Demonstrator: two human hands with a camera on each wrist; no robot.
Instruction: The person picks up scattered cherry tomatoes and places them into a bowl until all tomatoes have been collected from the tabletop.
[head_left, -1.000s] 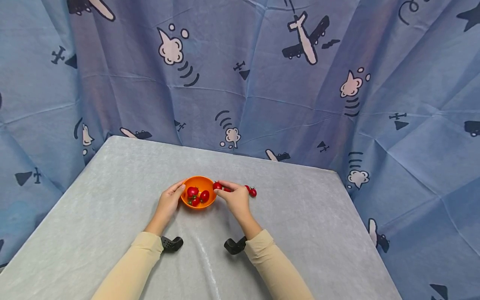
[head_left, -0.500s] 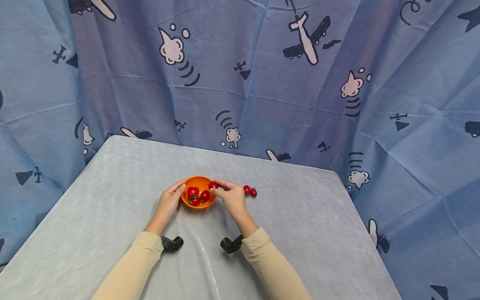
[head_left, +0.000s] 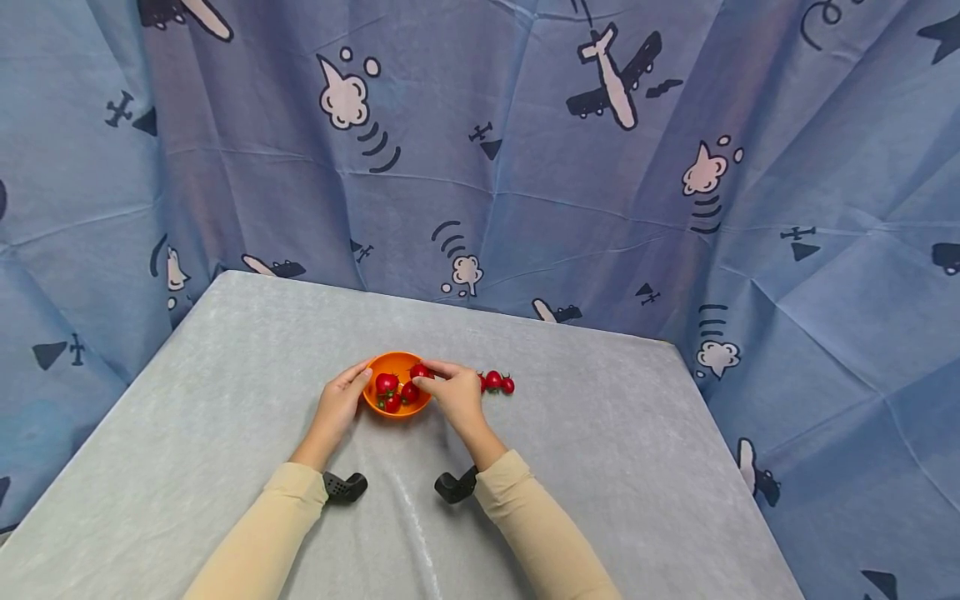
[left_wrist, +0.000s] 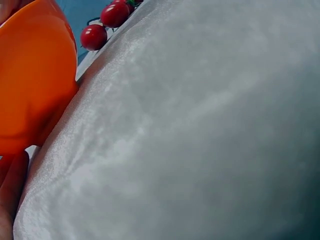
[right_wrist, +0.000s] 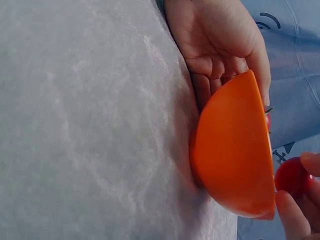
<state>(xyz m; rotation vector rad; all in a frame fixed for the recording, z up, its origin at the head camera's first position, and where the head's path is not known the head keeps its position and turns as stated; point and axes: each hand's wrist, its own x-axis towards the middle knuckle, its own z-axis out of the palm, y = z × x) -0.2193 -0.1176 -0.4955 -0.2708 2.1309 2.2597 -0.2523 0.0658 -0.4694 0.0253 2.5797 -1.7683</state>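
Looks like a staged recording booth rather than a lived-in room. Walled on the far side and both flanks by a hung blue cloth backdrop (head_left: pixel 525 183), creased and printed with cartoon aeroplanes and smoke puffs. Furnished only with a table under a grey fabric cover (head_left: pixel 225 400). Marked as a capture set-up by black wrist-worn camera mounts (head_left: pixel 343 487) at the sleeve cuffs.

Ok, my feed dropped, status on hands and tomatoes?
Left hand steadies orange bowl. Right hand pinches a tomato over the rim. Two tomatoes on the table. Nothing in the way.
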